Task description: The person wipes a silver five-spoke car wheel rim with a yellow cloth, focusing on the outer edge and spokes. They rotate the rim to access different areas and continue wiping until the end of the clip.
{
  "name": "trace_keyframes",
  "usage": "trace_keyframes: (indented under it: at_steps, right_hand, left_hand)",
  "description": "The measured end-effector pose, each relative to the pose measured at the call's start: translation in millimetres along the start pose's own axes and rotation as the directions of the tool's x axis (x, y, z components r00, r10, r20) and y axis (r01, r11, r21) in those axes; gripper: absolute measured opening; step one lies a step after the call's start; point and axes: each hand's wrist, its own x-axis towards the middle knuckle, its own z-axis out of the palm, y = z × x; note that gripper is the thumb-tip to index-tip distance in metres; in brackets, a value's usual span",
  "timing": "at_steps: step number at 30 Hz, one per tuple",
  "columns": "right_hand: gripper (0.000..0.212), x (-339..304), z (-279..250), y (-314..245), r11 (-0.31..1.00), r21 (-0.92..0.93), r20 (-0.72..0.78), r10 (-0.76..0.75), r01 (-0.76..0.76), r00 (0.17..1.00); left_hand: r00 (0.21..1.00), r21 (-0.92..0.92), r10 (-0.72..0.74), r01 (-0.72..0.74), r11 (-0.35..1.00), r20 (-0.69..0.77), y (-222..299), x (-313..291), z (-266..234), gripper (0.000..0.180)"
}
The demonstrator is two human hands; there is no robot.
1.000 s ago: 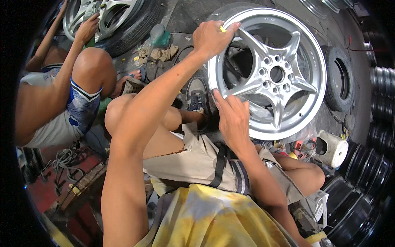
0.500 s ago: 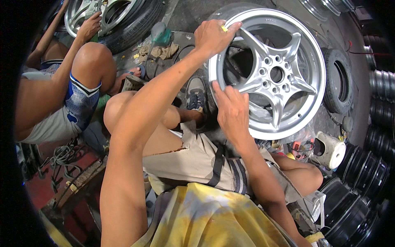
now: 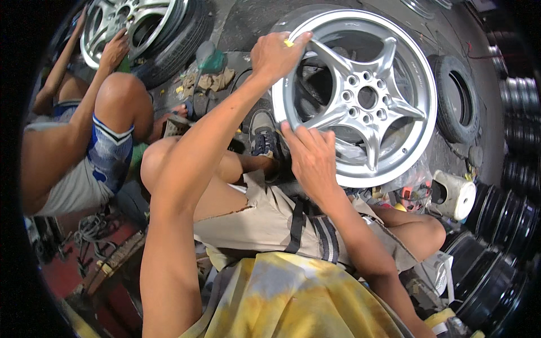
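Note:
A silver alloy wheel rim [image 3: 372, 135] with a star of spokes stands tilted in front of me. My left hand [image 3: 276, 56] is closed over its upper left lip, and a small yellow piece [image 3: 288, 43] shows at the fingers. Lower down, my right hand [image 3: 313, 160] is bent over the left lip, fingertips against the metal near a spoke; its thumb side is partly hidden. Clear plastic sheeting [image 3: 414, 177] lies under and behind the rim.
At the left, another person's hand [image 3: 115, 52] works at a second wheel [image 3: 163, 56] with a tyre. A loose tyre [image 3: 457, 98] lies to the right. Beside my right knee are a white container [image 3: 459, 197] and stacked black rims [image 3: 496, 225].
The rim and both my hands appear slightly farther left, along with the whole scene. My right fingers have shifted a little on the lip; both hands stay on the rim.

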Motion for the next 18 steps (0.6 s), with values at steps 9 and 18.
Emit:
trace_keyframes:
  at_steps: [9,18]
  right_hand:
    - [0.036,1.6,5.3,-8.5,0.991,0.094,-0.077,0.106,-0.099,0.991]
    - [0.037,6.4,4.8,-10.5,0.969,0.190,-0.077,0.175,-0.158,0.982]
  left_hand:
    - [0.999,0.017,-0.033,0.032,0.999,0.020,-8.9,5.3,3.2,0.079]
    - [0.994,0.008,-0.064,0.064,0.998,0.087,6.8,1.4,-9.2,0.081]
